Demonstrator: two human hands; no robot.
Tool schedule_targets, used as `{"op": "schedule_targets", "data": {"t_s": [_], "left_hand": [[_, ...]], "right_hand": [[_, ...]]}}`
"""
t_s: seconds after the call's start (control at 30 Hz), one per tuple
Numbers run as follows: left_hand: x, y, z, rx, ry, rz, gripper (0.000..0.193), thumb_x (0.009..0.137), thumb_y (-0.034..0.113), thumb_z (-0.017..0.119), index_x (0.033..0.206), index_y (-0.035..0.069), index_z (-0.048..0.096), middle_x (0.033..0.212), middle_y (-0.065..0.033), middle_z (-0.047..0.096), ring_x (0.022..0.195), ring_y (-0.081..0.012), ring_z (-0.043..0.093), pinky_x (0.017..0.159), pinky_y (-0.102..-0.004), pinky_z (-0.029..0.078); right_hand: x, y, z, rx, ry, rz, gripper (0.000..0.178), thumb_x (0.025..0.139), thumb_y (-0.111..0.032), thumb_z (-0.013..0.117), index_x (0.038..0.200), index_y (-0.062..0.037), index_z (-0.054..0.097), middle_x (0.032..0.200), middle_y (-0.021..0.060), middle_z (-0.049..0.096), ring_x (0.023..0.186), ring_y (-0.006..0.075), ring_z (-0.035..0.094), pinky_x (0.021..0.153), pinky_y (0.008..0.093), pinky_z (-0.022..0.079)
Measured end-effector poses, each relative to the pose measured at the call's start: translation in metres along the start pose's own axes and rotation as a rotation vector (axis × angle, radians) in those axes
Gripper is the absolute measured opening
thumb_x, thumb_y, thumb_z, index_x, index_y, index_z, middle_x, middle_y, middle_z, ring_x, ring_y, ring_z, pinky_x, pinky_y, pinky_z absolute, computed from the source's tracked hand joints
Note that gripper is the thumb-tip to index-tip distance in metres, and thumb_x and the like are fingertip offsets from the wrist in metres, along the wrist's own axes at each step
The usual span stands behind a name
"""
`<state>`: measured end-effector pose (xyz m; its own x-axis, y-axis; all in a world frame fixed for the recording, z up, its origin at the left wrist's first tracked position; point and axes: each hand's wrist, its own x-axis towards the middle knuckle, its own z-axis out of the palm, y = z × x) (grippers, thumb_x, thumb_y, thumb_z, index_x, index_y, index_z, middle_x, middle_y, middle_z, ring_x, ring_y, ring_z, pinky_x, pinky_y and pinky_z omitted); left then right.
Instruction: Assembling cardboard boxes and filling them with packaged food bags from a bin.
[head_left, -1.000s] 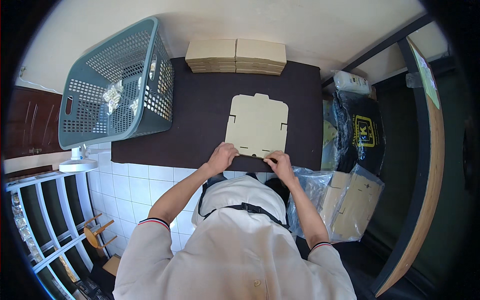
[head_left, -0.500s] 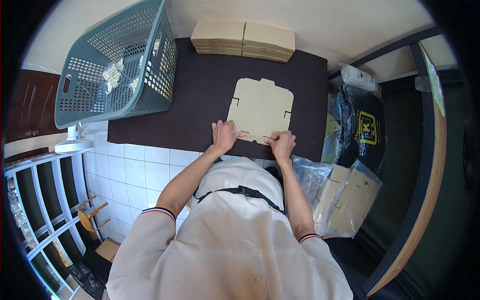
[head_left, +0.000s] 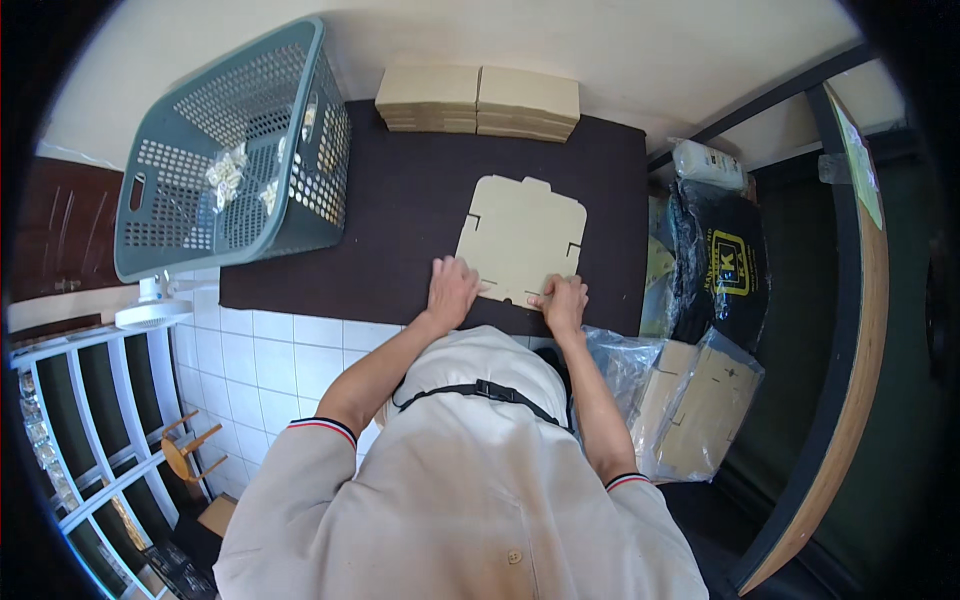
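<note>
Cardboard box blank [head_left: 522, 238] lies flat on the near part of the dark-covered table [head_left: 400, 220], a bit right of middle, tabbed edge facing far, notched edge near. State: cut slots visible left, right and near; no panel stands up, so as far as I can judge, folding hasn't really begun and all sides are still down. Left hand [head_left: 455, 292] at the blank's near-left corner, fingers half bent, thumb reaching onto the board. Right hand [head_left: 563, 303] at the near-right corner, fingers curled, thumb side over the board. Both touch it; can't tell whether either is pinching or just pressing. Far edge of table: left cardboard stack [head_left: 428, 98] and right cardboard stack [head_left: 528, 100], set side by side. Far left: grey-green perforated basket [head_left: 305, 230] with small white pieces [head_left: 227, 178] inside, kind unclear. Right of table: black bag with yellow print [head_left: 745, 280]; nearer, clear plastic bag [head_left: 712, 400] holding more flat cardboard. Vs a second ago: fingers were at the near edge; now both hands sit farther up over the corners. Blank still flat, stacks look unchanged, camera view tilted slightly.
</note>
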<state>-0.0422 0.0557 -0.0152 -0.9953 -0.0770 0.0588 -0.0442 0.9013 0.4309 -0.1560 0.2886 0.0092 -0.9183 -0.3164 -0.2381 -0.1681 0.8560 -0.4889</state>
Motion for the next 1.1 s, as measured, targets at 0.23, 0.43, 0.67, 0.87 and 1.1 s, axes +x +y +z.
{"op": "schedule_targets", "data": {"t_s": [0.23,0.43,0.67,0.87,1.1], "left_hand": [[-0.026,-0.012,0.031,0.378,-0.157,0.675,0.059,0.096,0.020,0.053,0.146,-0.011,0.055,0.152,-0.0241,0.057,0.151,-0.0396,0.045,0.132,-0.0555,0.023],[-0.023,0.006,0.040,0.305,-0.285,0.524,0.061,0.101,0.018,0.049,0.157,-0.004,0.044,0.157,-0.0303,0.049,0.151,-0.0432,0.042,0.132,-0.0563,0.021],[-0.019,0.004,0.032,0.147,-0.386,0.437,0.068,0.098,0.015,0.052,0.162,-0.004,0.036,0.160,-0.0285,0.045,0.154,-0.0405,0.038,0.133,-0.0535,0.019],[-0.033,-0.007,0.050,0.181,-0.250,0.426,0.065,0.099,0.014,0.049,0.160,-0.005,0.037,0.163,-0.0233,0.044,0.157,-0.0374,0.035,0.134,-0.0522,0.017],[-0.043,-0.001,0.058,0.186,-0.211,0.340,0.065,0.100,0.013,0.048,0.162,-0.004,0.035,0.164,-0.0201,0.044,0.155,-0.0369,0.039,0.133,-0.0513,0.022]], "right_hand": [[-0.033,0.002,0.034,-0.024,0.007,-0.547,0.029,0.083,0.002,0.060,0.108,0.0024,0.075,0.116,0.0210,0.070,0.118,0.0420,0.063,0.103,0.0493,0.049],[-0.050,0.003,0.062,-0.401,-0.228,-0.529,0.071,0.099,-0.007,0.050,0.162,0.0123,0.025,0.168,0.0322,0.029,0.157,0.0528,0.025,0.130,0.0604,0.019],[-0.063,0.001,0.068,-0.313,-0.208,-0.409,0.075,0.094,-0.001,0.052,0.162,0.0136,0.023,0.170,0.0336,0.023,0.158,0.0517,0.022,0.131,0.0600,0.017],[-0.061,-0.002,0.061,-0.276,-0.228,-0.304,0.073,0.093,0.000,0.053,0.159,0.0174,0.026,0.167,0.0372,0.028,0.158,0.0497,0.025,0.131,0.0568,0.019],[-0.066,-0.009,0.047,-0.180,-0.250,-0.279,0.082,0.084,0.007,0.058,0.158,0.0178,0.027,0.165,0.0386,0.029,0.158,0.0493,0.026,0.132,0.0542,0.020]]}}
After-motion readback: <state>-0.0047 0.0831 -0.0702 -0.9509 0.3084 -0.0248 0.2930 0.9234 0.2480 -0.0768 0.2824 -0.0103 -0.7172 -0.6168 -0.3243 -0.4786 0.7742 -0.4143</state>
